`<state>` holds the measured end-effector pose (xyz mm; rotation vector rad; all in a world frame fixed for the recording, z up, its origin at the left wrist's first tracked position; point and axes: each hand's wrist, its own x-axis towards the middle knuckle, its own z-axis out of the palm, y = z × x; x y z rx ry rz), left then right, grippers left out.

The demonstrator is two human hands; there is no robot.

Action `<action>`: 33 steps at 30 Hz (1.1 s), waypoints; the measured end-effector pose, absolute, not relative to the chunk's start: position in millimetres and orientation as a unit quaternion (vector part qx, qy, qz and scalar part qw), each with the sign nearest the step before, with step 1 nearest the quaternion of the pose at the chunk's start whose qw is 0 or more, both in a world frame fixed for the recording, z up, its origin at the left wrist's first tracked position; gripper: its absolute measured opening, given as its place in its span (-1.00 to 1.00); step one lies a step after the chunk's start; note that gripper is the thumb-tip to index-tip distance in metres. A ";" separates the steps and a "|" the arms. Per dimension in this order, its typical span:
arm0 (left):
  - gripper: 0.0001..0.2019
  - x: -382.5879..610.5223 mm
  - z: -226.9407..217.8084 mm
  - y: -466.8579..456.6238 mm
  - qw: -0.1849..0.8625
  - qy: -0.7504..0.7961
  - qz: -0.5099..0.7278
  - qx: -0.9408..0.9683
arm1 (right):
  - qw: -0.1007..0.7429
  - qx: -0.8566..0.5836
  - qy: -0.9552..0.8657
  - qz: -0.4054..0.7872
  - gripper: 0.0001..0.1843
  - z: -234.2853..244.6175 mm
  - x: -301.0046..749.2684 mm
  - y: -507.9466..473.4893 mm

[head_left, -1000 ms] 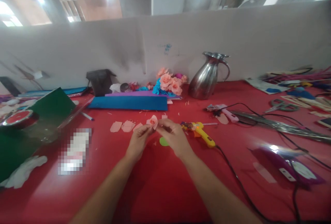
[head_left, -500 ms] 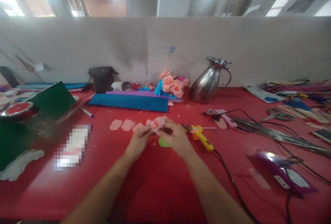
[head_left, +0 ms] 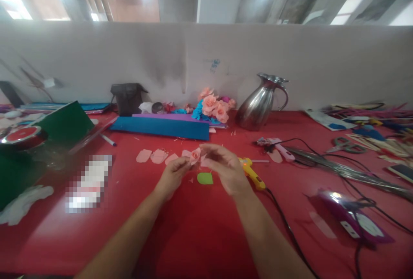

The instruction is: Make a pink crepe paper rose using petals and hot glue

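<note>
A small pink paper rose (head_left: 195, 156) is pinched between the thumb and fingers of my left hand (head_left: 171, 176), above the middle of the table. Just to its right, my right hand (head_left: 230, 171) is curved with thumb and fingers apart, the fingertips close to the rose's outer petal. Whether the thumb touches that petal I cannot make out. A green paper leaf (head_left: 205, 179) lies below the hands. Several loose pink petals (head_left: 158, 156) lie in a row to the left. Beyond my right hand rests a yellow glue gun (head_left: 253, 173), its orange light lit.
Pink paper roses with blue petals (head_left: 213, 107) lie at the back beside a steel jug (head_left: 260, 102). A blue sheet (head_left: 161, 127) lies before the wall. Right are a pink glue gun (head_left: 284, 150), scissors (head_left: 346, 145), cables and a purple power strip (head_left: 355, 216). Green board (head_left: 66, 126) stands left.
My right hand has shifted right and its fingers have spread from the rose, uncovering more of the green leaf. My left hand keeps hold of the rose, which has tilted slightly.
</note>
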<state>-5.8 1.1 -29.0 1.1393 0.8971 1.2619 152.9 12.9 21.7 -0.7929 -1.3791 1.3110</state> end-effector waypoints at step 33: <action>-0.79 -8.1 -31.3 0.6 0.573 0.365 0.502 0.535 | 0.418 -0.374 -0.705 0.433 -0.89 10.3 147.7 19.6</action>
